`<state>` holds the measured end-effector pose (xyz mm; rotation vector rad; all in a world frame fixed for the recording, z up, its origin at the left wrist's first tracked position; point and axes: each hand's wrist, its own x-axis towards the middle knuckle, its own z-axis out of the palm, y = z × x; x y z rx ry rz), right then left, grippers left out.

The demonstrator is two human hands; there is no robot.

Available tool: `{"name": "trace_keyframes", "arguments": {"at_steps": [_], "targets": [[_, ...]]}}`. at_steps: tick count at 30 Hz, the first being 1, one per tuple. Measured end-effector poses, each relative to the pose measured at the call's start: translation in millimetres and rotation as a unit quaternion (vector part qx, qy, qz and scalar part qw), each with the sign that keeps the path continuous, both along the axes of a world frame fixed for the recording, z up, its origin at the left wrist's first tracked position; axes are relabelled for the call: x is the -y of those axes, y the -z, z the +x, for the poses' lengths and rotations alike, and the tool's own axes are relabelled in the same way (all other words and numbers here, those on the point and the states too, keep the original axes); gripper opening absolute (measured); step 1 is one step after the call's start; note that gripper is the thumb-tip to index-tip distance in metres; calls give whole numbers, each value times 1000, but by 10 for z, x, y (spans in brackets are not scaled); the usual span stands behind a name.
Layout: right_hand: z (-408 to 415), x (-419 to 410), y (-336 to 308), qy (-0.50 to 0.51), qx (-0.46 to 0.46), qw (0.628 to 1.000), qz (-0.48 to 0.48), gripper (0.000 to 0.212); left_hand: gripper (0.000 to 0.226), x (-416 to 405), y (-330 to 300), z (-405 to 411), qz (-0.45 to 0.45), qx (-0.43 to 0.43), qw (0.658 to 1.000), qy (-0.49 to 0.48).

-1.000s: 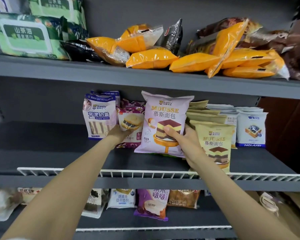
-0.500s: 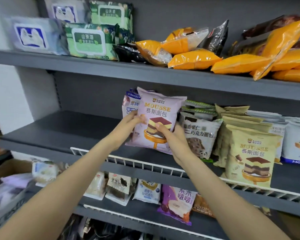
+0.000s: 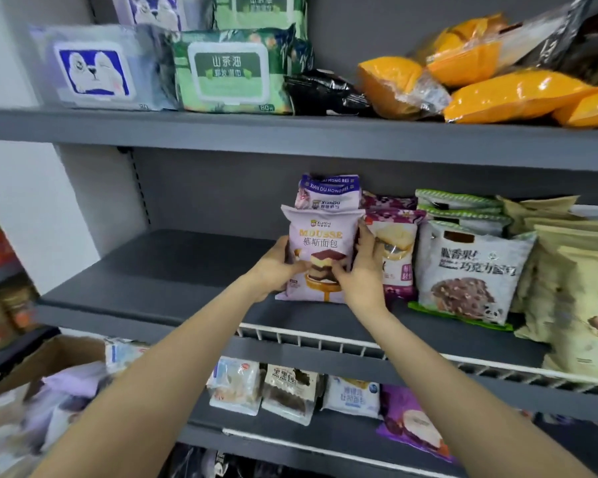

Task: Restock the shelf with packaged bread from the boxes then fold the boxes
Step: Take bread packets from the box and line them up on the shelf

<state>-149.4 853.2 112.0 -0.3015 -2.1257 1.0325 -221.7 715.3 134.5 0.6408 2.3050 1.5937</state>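
Mousse bread pack (image 3: 321, 250) now upright on shelf (image 3: 187, 267)

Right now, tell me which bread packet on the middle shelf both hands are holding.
The lilac Mousse bread packet, upright at the row's left end: left hand and right hand grip its sides; no hand grips the other packets.

Both arms extended; left hand (image 3: 278, 267), right hand (image 3: 359, 274) gripping, fingers curled.

The cardboard box (image 3: 49, 360) at lower left is badly blurred and cut off; the yellow packs (image 3: 587, 108) are clipped by the right edge.
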Motion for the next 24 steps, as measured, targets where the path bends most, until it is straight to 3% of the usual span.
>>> {"name": "trace_keyframes", "arguments": {"at_steps": [5, 9, 16, 24], "targets": [[11, 59, -47, 65, 26, 982, 178, 66, 55, -19, -11, -25, -40, -17, 999, 14], [117, 183, -233, 32, 57, 978, 199, 53, 50, 92, -112, 73, -87, -89, 991, -56], [223, 955, -378, -177, 40, 972, 147, 28, 26, 974, -220, 564, -81, -218, 945, -228], [264, 2940, -112, -438, 112, 876, 168, 20, 14, 3076, 248, 1320, -110, -123, 873, -460]]}}
